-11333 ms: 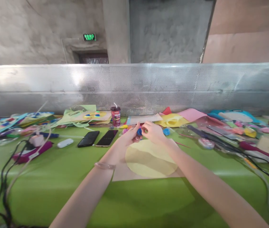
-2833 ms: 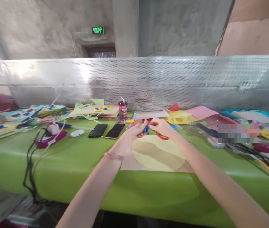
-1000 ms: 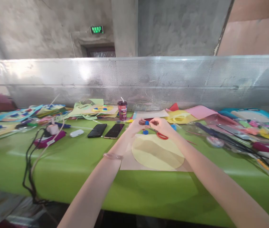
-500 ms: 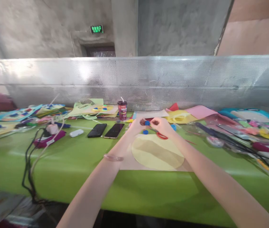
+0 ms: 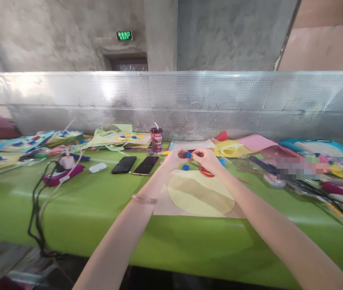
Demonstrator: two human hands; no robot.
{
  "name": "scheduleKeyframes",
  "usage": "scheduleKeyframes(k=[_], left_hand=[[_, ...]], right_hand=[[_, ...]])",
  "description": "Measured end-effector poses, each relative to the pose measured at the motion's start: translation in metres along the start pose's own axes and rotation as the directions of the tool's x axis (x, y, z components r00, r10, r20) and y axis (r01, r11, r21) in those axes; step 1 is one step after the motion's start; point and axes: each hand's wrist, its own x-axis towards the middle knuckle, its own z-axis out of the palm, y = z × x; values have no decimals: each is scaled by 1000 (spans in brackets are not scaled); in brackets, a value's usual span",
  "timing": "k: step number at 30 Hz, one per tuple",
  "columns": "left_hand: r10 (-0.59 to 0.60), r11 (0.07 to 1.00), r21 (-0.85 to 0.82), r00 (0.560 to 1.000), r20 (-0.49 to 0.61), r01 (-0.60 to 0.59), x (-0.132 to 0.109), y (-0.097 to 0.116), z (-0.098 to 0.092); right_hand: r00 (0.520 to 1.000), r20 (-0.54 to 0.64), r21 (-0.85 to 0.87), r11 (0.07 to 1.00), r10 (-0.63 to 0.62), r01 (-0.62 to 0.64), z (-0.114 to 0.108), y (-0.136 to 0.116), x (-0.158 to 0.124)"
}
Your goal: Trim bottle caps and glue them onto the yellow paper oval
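Observation:
My left hand (image 5: 177,158) is closed around a small blue round piece (image 5: 188,154), held above the table. Beside it, the fingers of my right hand (image 5: 205,158) are pinched together close to the blue piece; what lies between them is too small to make out. Below my hands another blue round piece (image 5: 186,167) rests on the table. Red-handled scissors (image 5: 206,172) lie partly under my right hand. Nearer to me, a pale yellow paper oval (image 5: 201,195) lies flat on a light pinkish sheet (image 5: 163,205). A blue object (image 5: 221,162) shows just past my right wrist.
Two phones (image 5: 124,165) and a white case (image 5: 98,168) lie to the left, near a purple power strip (image 5: 64,176) with trailing cables. A drink cup (image 5: 156,140) with a straw stands behind. Coloured paper (image 5: 257,142) and craft supplies crowd the right side.
My hands stay almost in place. The blue piece in my left hand has turned or shifted slightly, and my right fingertips have come a little closer to it.

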Motion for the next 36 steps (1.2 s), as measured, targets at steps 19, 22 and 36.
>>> scheduleKeyframes(k=[19,22,36], left_hand=[[47,995,91,999,0,-47,0,-15,-2],[27,987,160,1000,15,-29,0,-13,-1],[-37,949,314,999,24,28,1,-16,-2]], right_hand=[[989,144,-13,1000,-12,14,-13,-7,-5],[992,124,-53,998,-36,43,-12,-2,-4],[991,-2,-239,962,-136,132,-4,-3,-3]])
